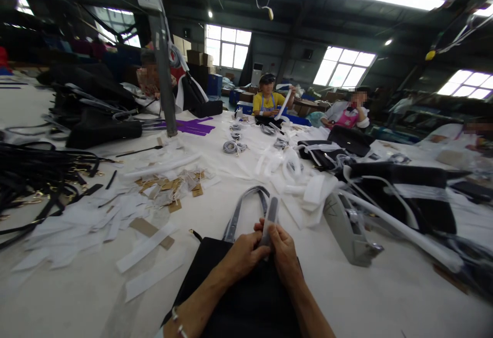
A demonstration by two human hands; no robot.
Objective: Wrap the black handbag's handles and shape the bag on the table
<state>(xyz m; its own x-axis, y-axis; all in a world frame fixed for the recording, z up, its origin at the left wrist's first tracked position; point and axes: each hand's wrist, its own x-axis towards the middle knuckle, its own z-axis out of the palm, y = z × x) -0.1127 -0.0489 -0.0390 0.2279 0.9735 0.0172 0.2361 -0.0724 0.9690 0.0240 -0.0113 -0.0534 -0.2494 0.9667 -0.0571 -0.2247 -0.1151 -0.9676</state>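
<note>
A black handbag [223, 297] lies in front of me on the white table, its looped handle [233, 220] pointing away. One side of the handle looks grey under a clear covering. Round the other side sits a translucent white wrapping strip [272, 212]. My left hand [246, 250] is closed, with its fingers pinching the strip low on the handle. Opposite it, my right hand [284, 256] is closed on the same strip, thumb on top. The handle inside the strip is mostly hidden by my fingers.
Paper strips [88, 225], tan tags [173, 189] and black straps [38, 173] spread to the left. A grey tape dispenser [348, 227] stands right, near wrapped black bags [408, 194]. Coiled cords [233, 147] lie ahead. A metal post [164, 60] rises left; co-workers [269, 101] sit across.
</note>
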